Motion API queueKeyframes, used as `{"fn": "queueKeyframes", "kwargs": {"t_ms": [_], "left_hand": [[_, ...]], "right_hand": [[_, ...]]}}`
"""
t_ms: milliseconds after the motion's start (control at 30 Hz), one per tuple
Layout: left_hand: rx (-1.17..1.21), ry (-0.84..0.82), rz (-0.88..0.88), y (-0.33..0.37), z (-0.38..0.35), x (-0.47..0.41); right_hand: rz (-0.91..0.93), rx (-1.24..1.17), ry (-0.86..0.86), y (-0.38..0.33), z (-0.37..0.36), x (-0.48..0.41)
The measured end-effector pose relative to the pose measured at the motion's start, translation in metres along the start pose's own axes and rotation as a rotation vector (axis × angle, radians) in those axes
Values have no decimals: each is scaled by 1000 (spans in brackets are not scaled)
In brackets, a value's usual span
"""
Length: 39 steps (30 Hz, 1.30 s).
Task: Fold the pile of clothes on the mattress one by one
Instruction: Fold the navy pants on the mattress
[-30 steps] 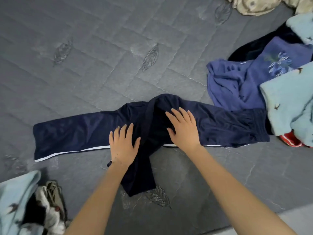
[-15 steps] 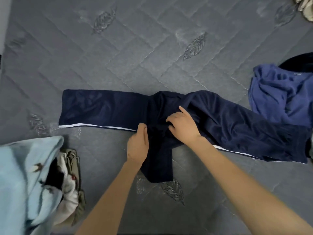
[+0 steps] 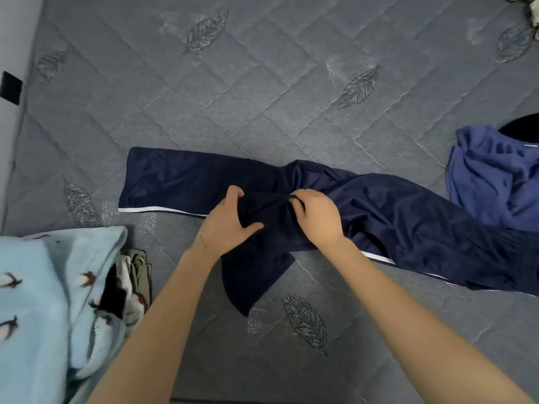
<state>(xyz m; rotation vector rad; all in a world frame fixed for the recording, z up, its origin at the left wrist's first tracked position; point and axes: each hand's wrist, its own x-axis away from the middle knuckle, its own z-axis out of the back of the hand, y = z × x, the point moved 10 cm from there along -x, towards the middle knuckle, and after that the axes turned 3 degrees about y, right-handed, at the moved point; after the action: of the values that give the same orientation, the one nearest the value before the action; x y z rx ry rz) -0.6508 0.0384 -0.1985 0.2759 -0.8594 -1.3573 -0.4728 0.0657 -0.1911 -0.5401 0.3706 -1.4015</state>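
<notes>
Trousers: navy trousers [image 3: 180, 182], smooth and slightly shiny, thin white stripe along the near edge.
Place: flat on the grey quilted mattress [image 3: 262, 91], between a light blue blanket [image 3: 38, 293] and a blue garment [image 3: 495, 182].
Axis: long axis left to right; one part hangs toward the viewer.
Left hand [image 3: 226, 224]: grips bunched middle fabric.
Right hand [image 3: 316, 217]: pinches the same bunch, just beside the left.

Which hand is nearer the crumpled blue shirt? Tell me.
Right. The right hand grips the navy trousers nearer the shirt; the left hand grips them farther away.
</notes>
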Motion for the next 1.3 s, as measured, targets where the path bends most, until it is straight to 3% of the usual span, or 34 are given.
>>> {"fn": "queueKeyframes", "kwargs": {"t_ms": [167,267,400,467,633,733,800,933,1033,1133,1300], "left_hand": [[-180,208,64,-33,27,9],[33,284,29,-34,42,11],[289,233,3,-28,54,4],[333,211,46,-33,58,-2],[204,71,221,-69,49,-9],[171,-41,315,-94,39,-9],[237,8,356,-100,47,-11],[264,159,249,-87,74,-22],[353,52,157,-72,74,-30],[400,-40,92,-62,77,-32],[145,-45,99,-86,96,-43]], "right_hand": [[4,-47,-141,-10,-18,-9],[72,-121,-244,-38,-30,-15],[87,-149,-372,-68,-48,-22],[125,-102,-356,-76,-49,-28],[30,-192,-118,-68,-21,-44],[-33,-126,-137,-63,-23,-45],[-49,-91,-171,-62,-29,-45],[-45,-36,-197,-61,-38,-49],[20,-51,-289,-72,-53,-52],[62,-252,-397,-95,-69,-54],[17,-440,-271,-117,-65,-72]]}}
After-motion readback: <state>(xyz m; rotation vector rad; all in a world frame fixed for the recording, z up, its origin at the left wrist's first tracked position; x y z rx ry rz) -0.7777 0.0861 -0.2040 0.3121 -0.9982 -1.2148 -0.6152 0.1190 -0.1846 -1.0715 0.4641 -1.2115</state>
